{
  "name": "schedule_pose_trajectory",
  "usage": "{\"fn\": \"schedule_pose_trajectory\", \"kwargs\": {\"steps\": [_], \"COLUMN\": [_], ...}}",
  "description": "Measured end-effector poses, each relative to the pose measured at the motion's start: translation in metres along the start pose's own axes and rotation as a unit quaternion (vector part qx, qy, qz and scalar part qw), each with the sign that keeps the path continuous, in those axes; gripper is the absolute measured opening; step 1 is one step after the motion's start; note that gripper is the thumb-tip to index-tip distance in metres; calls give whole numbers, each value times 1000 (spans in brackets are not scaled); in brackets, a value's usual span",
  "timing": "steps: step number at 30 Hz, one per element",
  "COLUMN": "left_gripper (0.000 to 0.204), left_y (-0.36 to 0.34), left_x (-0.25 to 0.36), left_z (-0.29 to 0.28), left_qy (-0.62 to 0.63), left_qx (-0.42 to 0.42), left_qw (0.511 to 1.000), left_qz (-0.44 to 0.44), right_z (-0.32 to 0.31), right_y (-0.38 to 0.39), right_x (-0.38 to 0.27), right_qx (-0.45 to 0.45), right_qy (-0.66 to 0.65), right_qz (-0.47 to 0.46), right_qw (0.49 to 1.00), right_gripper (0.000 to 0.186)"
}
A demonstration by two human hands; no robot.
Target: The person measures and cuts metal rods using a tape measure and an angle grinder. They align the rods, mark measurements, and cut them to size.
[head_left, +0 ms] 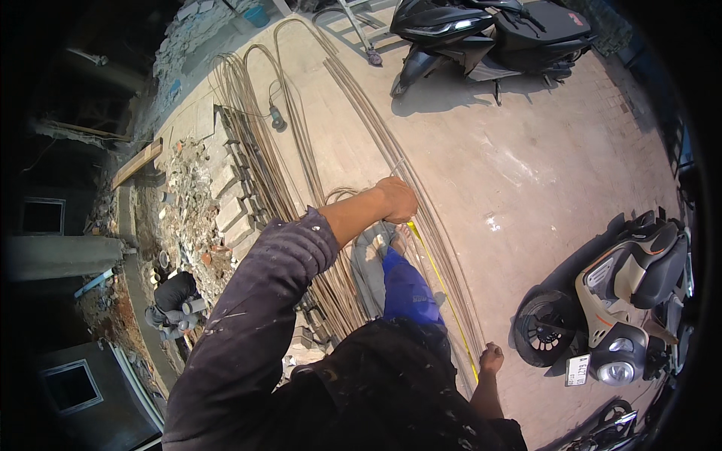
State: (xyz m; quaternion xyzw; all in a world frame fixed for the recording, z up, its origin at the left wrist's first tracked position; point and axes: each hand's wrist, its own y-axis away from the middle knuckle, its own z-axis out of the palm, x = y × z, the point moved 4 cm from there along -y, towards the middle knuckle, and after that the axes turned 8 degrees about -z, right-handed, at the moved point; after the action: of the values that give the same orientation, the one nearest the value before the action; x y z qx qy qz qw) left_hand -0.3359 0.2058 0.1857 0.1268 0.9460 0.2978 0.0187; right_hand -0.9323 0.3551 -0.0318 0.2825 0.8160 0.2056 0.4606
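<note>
A yellow measuring tape (444,282) stretches along a bundle of long thin steel rods (368,113) on the paving. My left hand (397,199) is closed at the tape's far end, above the rods. A thin pale stick-like thing (398,167) shows just beyond its fingers; its kind is unclear. Lower right, my right hand (491,359) is low beside the rods and the near stretch of tape, its fingers curled. What lies in them, if anything, is hidden. My foot and blue trouser leg (410,289) are between the tape and more bent rods.
Looped rods (252,98) and a corded green power tool (277,116) lie further left, beside stacked blocks (229,203) and rubble (188,180). A black motorcycle (481,37) stands at the back; a beige scooter (609,301) is at right. A dark bundled shape (177,301) sits by the trench.
</note>
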Motion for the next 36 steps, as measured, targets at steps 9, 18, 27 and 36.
{"fn": "schedule_pose_trajectory", "kwargs": {"steps": [9,18,27,36], "left_gripper": [27,28,32,32], "left_y": [-23,-53,-81,-76], "left_x": [-176,-262,-385,-509], "left_z": [-72,-88,-73,-82], "left_qy": [7,17,-5,-11], "left_qx": [-120,-114,-59,-80], "left_qw": [992,993,993,989], "left_qz": [-50,24,98,126], "right_z": [180,218,346,527], "right_y": [-55,-13,116,258], "right_x": [-279,-383,-345,-306], "right_qx": [-157,-35,146,79], "right_qy": [-94,-122,-248,-212], "right_qz": [-139,-113,65,202], "right_qw": [973,985,956,953], "right_gripper": [24,25,20,18]}}
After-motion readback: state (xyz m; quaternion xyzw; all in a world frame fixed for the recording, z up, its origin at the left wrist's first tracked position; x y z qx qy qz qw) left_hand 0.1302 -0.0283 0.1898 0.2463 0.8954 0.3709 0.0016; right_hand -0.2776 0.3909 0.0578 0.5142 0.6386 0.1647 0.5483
